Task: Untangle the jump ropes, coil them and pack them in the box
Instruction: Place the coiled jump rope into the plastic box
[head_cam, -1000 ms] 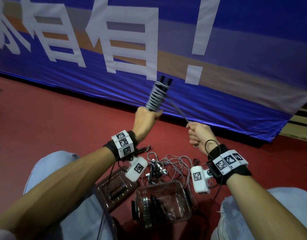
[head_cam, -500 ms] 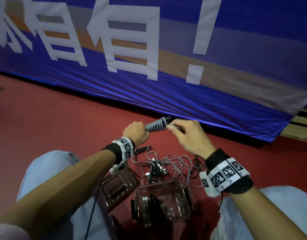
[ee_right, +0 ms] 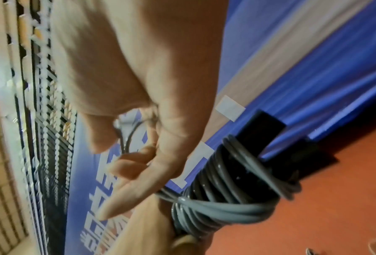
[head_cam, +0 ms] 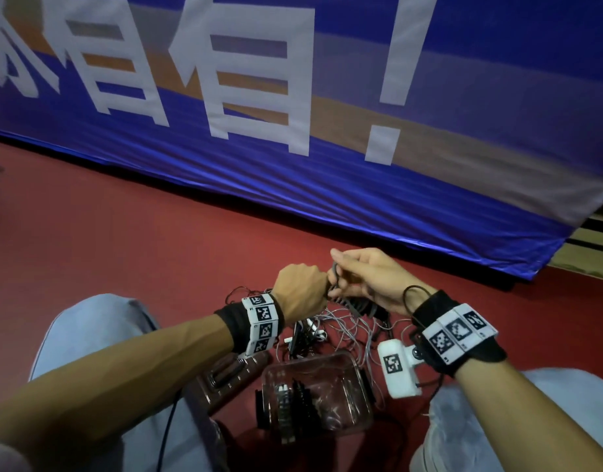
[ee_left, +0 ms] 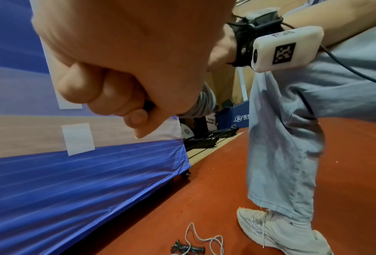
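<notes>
My left hand (head_cam: 301, 292) is a fist round one end of a coiled jump rope (head_cam: 356, 306), grey cord wound tightly round its paired black handles (ee_right: 262, 126). The bundle slants down to the right under my right palm. My right hand (head_cam: 339, 269) pinches a small loop of the cord's loose end (ee_right: 128, 138) beside the left fist. In the left wrist view the grey coils (ee_left: 204, 101) stick out of the left hand (ee_left: 117, 77). A tangle of more ropes (head_cam: 344, 330) lies on the red floor below the hands. The clear box (head_cam: 356, 400) holds coiled ropes (head_cam: 286, 401).
The box's lid (head_cam: 225, 376) lies left of the box, between my knees. A blue banner (head_cam: 293, 185) stands along the floor just beyond the hands. A white shoe (ee_left: 280, 231) stands by loose handles (ee_left: 187, 249) and white cord (ee_left: 204, 239).
The bundle was held up with the cord stretched to the right hand. Both hands have come down and together, and the right hand now pinches the cord's end beside the left fist.
</notes>
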A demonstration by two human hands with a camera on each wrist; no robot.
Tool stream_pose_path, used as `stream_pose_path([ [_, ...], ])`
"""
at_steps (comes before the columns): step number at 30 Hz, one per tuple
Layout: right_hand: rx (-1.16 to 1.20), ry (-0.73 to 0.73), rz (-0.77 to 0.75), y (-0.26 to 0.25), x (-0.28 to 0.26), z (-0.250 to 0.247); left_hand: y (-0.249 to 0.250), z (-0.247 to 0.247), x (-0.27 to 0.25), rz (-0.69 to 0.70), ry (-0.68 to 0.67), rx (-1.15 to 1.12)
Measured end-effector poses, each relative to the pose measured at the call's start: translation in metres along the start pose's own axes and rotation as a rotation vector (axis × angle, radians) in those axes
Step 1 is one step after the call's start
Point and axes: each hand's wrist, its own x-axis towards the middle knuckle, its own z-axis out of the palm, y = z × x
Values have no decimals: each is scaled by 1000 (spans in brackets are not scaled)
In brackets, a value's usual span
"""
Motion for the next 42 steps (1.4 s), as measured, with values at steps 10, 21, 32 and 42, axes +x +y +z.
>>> stream_pose_path([
  [10, 124, 5, -22, 2, 3, -4, -7, -12, -8, -15, 14, -47],
  [21, -546, 357, -335, 13, 13, -7, 10, -37, -20, 108, 13, 26],
  [32, -725, 248, -45, 34, 28, -14, 13, -56, -26, 184, 123, 91],
  [42, -609, 615, -194, 18, 30, 0, -24, -45, -12, 11, 89, -727],
])
